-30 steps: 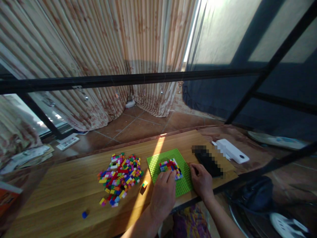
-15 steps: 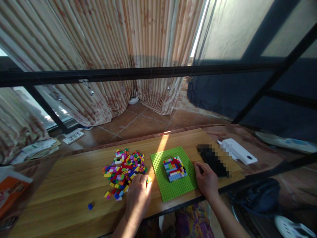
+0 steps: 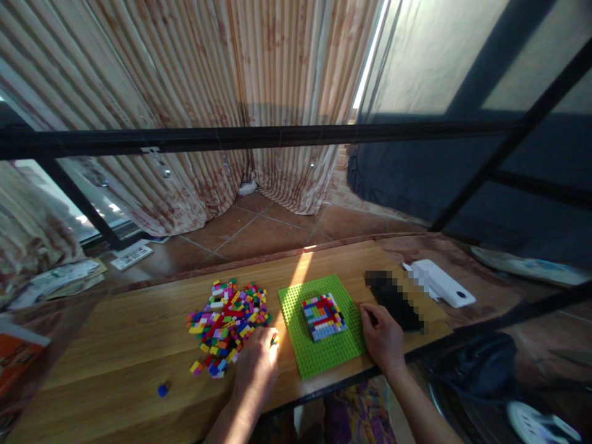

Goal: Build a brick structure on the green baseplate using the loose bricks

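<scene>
A loose pile of small colourful toy bricks (image 3: 231, 317) lies on the wooden table. At its near right edge is my left hand (image 3: 258, 359), its fingers curled inward. Bits of yellow and green show by its fingertips, but what it holds, if anything, I cannot make out. To the right lies a green studded baseplate (image 3: 303, 361), bearing a low square brick build (image 3: 324, 316) with a multicoloured top. My right hand (image 3: 383, 338) is closed, resting by the baseplate's right edge. Its curled fingers hide whatever may be inside.
One blue brick (image 3: 162, 390) lies apart on the table (image 3: 111, 345) at left. A dark flat object (image 3: 395, 302), partly pixelated, is beyond my right hand. Farther right sits a white device (image 3: 446, 283). A black metal bar (image 3: 277, 134) crosses before the curtains.
The view has shifted slightly, moving the scene a little left. My left fingers look a bit more drawn in beside the pile. My right hand and the brick build stay in place.
</scene>
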{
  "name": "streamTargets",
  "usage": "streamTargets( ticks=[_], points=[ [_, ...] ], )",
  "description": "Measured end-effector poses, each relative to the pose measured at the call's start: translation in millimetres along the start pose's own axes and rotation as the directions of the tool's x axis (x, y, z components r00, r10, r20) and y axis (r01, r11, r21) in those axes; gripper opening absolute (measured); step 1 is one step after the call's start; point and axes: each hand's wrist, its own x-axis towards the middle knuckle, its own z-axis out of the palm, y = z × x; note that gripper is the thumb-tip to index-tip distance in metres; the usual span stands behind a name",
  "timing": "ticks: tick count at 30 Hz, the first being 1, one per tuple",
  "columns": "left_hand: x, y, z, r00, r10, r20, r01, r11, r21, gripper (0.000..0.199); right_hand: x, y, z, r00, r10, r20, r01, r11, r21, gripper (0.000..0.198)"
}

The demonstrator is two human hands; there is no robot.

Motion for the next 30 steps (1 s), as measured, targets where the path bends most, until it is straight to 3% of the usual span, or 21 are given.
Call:
streamTargets(
  ticks=[10,25,30],
  points=[
    [1.2,6.9,-13.9,0.991,-0.088,0.1,0.1,0.987,-0.128,0.019,0.1,-1.2,-0.6,1.0,0.01,0.002,-0.01,1.0,0.028,0.03],
    [2.8,7.5,-10.9,0.987,-0.154,0.034,0.158,0.969,-0.191,0.022,0.2,-1.4,-0.8,1.0,0.008,0.003,-0.008,1.0,0.021,0.033],
    [6.6,1.0,-10.7,0.979,-0.178,0.1,0.201,0.92,-0.336,0.03,0.3,-1.5,-0.6,1.0,0.01,0.003,-0.01,1.0,0.02,0.033]
  ],
)
